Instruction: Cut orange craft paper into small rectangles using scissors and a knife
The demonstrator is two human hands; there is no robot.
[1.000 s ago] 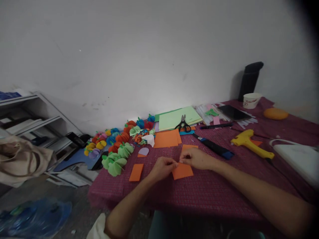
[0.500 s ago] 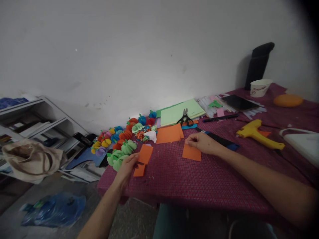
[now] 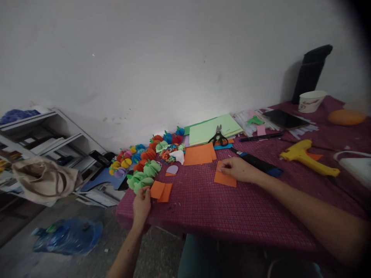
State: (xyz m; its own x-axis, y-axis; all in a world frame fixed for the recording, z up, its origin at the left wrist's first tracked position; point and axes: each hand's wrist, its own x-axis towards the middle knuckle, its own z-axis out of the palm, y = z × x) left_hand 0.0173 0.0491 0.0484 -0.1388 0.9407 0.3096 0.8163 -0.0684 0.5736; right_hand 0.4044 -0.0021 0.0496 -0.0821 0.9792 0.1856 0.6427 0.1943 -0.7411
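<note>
My left hand (image 3: 142,204) is at the table's near left corner, fingers closed on the edge of a small orange paper piece (image 3: 158,189) that lies over another orange piece (image 3: 166,192). My right hand (image 3: 237,169) rests with fingers curled on a larger orange paper sheet (image 3: 223,178) flat on the maroon checked tablecloth (image 3: 220,212). Green paper flowers (image 3: 143,176) lie just beyond my left hand.
Behind are a stack of orange paper (image 3: 199,154), light green sheets (image 3: 213,129) with black scissors (image 3: 218,136), coloured paper flowers (image 3: 136,155), a pen (image 3: 259,136), a yellow glue gun (image 3: 307,156), a phone (image 3: 285,119), a cup (image 3: 311,101). Shelves (image 3: 43,143) stand at the left.
My left hand carried an orange piece away from the right hand to the left corner and laid it down over another piece. The right hand stayed on the larger sheet.
</note>
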